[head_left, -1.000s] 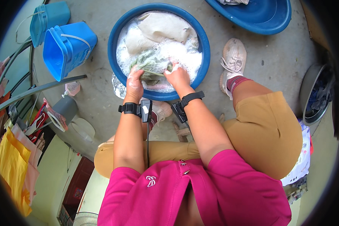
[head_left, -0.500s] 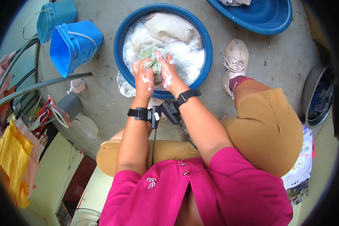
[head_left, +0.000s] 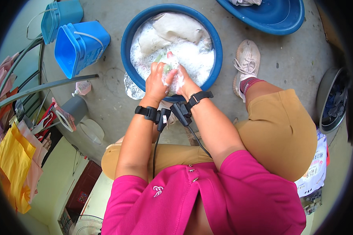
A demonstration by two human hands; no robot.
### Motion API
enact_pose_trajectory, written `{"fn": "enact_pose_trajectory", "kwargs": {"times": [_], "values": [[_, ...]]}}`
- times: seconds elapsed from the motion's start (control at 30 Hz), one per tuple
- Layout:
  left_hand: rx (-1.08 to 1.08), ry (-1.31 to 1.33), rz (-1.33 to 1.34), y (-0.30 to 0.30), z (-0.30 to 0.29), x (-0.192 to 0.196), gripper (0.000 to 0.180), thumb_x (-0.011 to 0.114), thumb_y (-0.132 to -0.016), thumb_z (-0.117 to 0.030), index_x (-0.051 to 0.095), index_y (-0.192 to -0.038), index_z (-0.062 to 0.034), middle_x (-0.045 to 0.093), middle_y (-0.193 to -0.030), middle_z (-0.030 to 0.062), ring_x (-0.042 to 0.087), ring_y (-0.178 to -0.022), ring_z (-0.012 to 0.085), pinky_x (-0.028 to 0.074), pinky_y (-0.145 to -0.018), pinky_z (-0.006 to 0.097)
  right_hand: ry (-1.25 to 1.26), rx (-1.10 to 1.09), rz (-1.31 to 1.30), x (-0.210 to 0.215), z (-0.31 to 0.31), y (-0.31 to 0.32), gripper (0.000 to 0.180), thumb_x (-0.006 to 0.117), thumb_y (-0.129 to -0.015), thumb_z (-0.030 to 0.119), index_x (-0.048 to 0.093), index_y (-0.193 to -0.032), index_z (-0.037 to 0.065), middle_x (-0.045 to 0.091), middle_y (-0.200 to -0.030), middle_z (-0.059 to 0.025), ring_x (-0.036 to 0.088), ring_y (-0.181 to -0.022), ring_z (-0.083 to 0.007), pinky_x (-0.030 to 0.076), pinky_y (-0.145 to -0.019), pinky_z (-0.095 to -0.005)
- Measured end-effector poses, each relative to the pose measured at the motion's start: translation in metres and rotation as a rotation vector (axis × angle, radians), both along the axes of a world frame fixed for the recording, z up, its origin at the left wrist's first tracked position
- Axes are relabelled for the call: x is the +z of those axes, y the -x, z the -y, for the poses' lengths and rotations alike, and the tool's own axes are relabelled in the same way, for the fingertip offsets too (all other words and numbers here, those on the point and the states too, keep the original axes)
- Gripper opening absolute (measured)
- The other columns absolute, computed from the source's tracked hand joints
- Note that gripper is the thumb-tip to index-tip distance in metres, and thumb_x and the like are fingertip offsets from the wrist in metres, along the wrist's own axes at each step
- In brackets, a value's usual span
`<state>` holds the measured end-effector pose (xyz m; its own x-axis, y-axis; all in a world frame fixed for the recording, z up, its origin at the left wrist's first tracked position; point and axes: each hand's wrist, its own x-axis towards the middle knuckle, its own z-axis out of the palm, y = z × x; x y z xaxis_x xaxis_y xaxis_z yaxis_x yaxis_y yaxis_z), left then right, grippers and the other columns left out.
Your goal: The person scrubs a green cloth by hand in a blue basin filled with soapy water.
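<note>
A round blue basin on the floor holds white suds and a soaked pale cloth that bulges up at the far side. Over the near part of the basin, my left hand is closed round a soapy light green cloth. Foam coats my right hand, which presses against the same cloth from the other side. Most of the green cloth is hidden between the two hands. Each wrist wears a black strap with a small black device.
Two blue buckets, the nearer one tipped, lie at the left beside a metal rack bar with hanging clothes. Another blue basin is at the far right. A metal basin with dark cloth stands at the right. My shoe flanks the basin.
My hands have come closer together and now cover more of the green cloth. The left hand has turned inward, its fingers folded over the cloth.
</note>
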<state>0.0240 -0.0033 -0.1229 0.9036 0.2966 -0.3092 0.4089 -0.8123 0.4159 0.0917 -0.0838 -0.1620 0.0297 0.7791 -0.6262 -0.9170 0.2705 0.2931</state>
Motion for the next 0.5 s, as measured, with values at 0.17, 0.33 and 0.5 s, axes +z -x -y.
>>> {"fn": "enact_pose_trajectory", "kwargs": {"times": [0.17, 0.33, 0.5], "values": [[0.226, 0.124, 0.029, -0.019, 0.009, 0.017, 0.031, 0.05, -0.084, -0.035, 0.055, -0.094, -0.0059, 0.053, -0.091, 0.0149, 0.053, -0.082, 0.039, 0.045, -0.07, 0.039, 0.184, 0.093, 0.053, 0.005, -0.001, 0.004, 0.033, 0.046, -0.087, 0.041, 0.056, -0.088, 0.009, 0.058, -0.08, -0.0048, 0.055, -0.069, -0.017, 0.046, -0.063, -0.0297], [0.583, 0.405, -0.028, -0.028, -0.003, 0.018, 0.043, 0.043, -0.09, -0.038, 0.059, -0.082, 0.001, 0.059, -0.071, 0.0147, 0.055, -0.068, 0.022, 0.043, -0.066, 0.033, 0.393, 0.198, 0.457, -0.01, -0.014, 0.017, 0.031, 0.047, -0.085, 0.028, 0.059, -0.087, 0.0, 0.059, -0.068, -0.0085, 0.051, -0.055, -0.0167, 0.042, -0.054, -0.0284], [0.779, 0.445, 0.112, -0.003, -0.025, 0.003, 0.045, 0.039, -0.092, -0.037, 0.057, -0.084, 0.004, 0.059, -0.076, 0.0093, 0.049, -0.069, 0.0153, 0.041, -0.068, 0.028, 0.432, 0.382, 1.101, 0.0, -0.016, 0.008, 0.036, 0.051, -0.081, 0.035, 0.06, -0.083, 0.0, 0.06, -0.067, -0.0187, 0.056, -0.062, -0.0318, 0.044, -0.063, -0.0363]]}}
